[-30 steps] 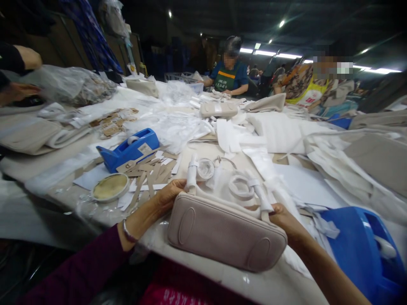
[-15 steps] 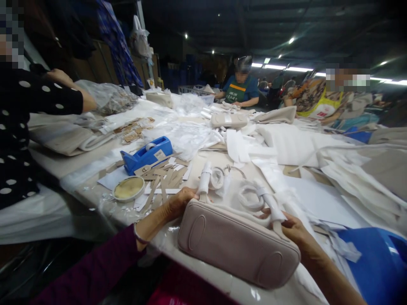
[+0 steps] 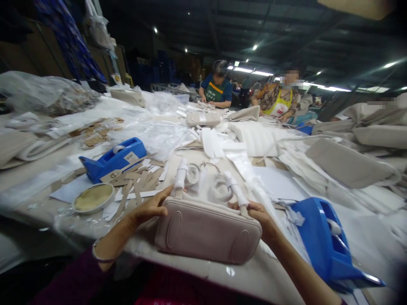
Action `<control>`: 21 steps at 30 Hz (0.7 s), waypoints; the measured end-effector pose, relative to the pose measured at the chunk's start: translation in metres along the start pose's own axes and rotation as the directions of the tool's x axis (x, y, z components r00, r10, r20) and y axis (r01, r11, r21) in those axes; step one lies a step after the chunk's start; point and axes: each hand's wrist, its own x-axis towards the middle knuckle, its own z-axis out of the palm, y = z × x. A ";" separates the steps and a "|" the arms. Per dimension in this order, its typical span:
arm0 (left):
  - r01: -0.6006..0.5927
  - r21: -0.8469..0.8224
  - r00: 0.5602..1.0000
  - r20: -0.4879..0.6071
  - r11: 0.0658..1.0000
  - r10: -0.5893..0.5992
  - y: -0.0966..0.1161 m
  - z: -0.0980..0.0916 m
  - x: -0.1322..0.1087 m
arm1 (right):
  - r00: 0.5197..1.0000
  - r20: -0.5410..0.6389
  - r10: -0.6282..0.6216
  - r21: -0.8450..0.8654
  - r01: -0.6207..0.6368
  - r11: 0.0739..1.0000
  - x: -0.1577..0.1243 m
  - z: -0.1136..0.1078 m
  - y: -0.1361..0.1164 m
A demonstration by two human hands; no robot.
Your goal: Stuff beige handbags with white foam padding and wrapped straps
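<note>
A pinkish-beige handbag [image 3: 208, 231] lies at the table's front edge, its flat base with two oval outlines facing me. My left hand [image 3: 151, 209] grips the bag's upper left corner, thumb on the side and fingers partly hidden behind. At the upper right corner, my right hand [image 3: 261, 218] is closed around the bag by the base of a strap; some of its fingers are hidden. White wrapping [image 3: 235, 190] covers the strap there, and similar wrapping [image 3: 180, 174] stands near my left fingers. Rolled, wrapped strap parts [image 3: 220, 189] rest behind the bag.
Blue tape dispensers stand at left [image 3: 119, 159] and right [image 3: 324, 245]. Near the left one lie a round tin [image 3: 93, 198] of yellowish stuff and beige strips [image 3: 144, 180]. Bags [image 3: 349, 163] are piled at right. Two co-workers [image 3: 216, 87] work across the table.
My view has turned right, so the bag and hands sit further left and the right tape dispenser shows more fully. The dotted-sleeved person has left view. My left thumb now shows against the bag.
</note>
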 end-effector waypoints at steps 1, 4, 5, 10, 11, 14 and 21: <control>-0.013 0.032 1.000 0.004 0.999 0.013 0.000 0.000 -0.002 | 1.000 -0.004 -0.002 -0.027 0.002 1.000 -0.004 -0.001 0.000; -0.011 0.069 1.000 0.008 0.998 0.010 -0.002 0.001 -0.007 | 0.998 -0.054 -0.044 -0.126 0.037 0.991 -0.020 -0.004 0.002; -0.005 0.066 1.000 0.010 0.998 0.005 -0.004 0.002 -0.009 | 0.996 -0.064 -0.064 -0.148 0.054 0.987 -0.026 -0.004 0.003; -0.029 0.051 0.998 -0.046 0.998 0.031 -0.012 0.006 -0.012 | 0.991 -0.130 -0.037 -0.362 -0.013 0.932 -0.043 0.006 0.008; -0.045 0.045 0.997 -0.053 0.998 0.047 -0.014 0.007 -0.013 | 0.984 -0.169 -0.056 -0.462 -0.029 0.886 -0.044 0.008 0.007; -0.073 0.039 0.996 -0.050 0.997 0.075 -0.018 0.009 -0.013 | 0.921 -0.204 -0.332 -0.804 0.036 0.594 -0.039 0.017 -0.010; -0.109 0.053 0.994 -0.007 0.993 0.110 -0.022 0.003 -0.014 | 0.887 0.358 -0.292 -0.903 0.408 0.132 0.008 0.093 -0.062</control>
